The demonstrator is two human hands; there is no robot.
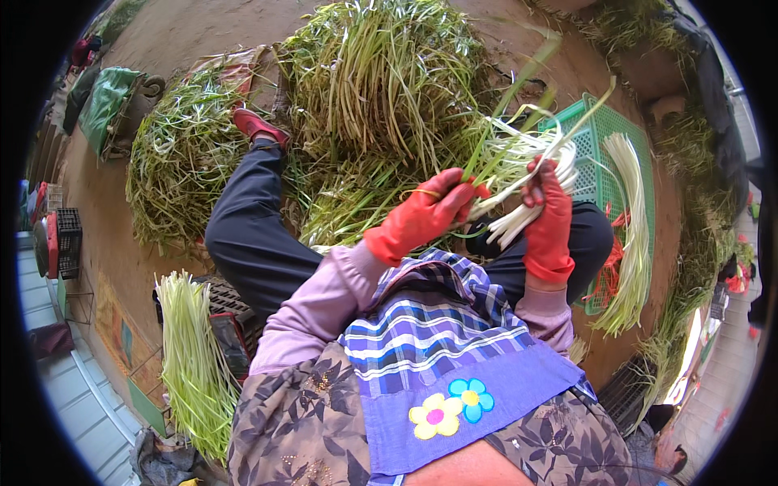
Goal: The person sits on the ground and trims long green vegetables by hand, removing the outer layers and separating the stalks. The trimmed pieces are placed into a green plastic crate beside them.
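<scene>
Both my hands wear red rubber gloves. My left hand (425, 209) grips green stalks (477, 152) whose upper leaves blur at the top. Between the thumb and fingertips of my right hand (548, 225) is a long pale stalk (589, 112), its tip reaching up to the right. A bundle of white stripped stalks (516, 223) lies beside and partly behind my right hand, over my right leg; whether the palm also holds it, I cannot tell. Loose green stalks and leaves (358, 206) lie between my legs.
Ahead stands a large heap of unstripped stalks (377, 79), with a pile of leafy waste (176, 164) to its left. At right, a green plastic crate (598, 164) bears a pale stalk bundle (632, 243) and red ties (611, 261). Another bundle (194, 364) rests at lower left on a dark crate (228, 297).
</scene>
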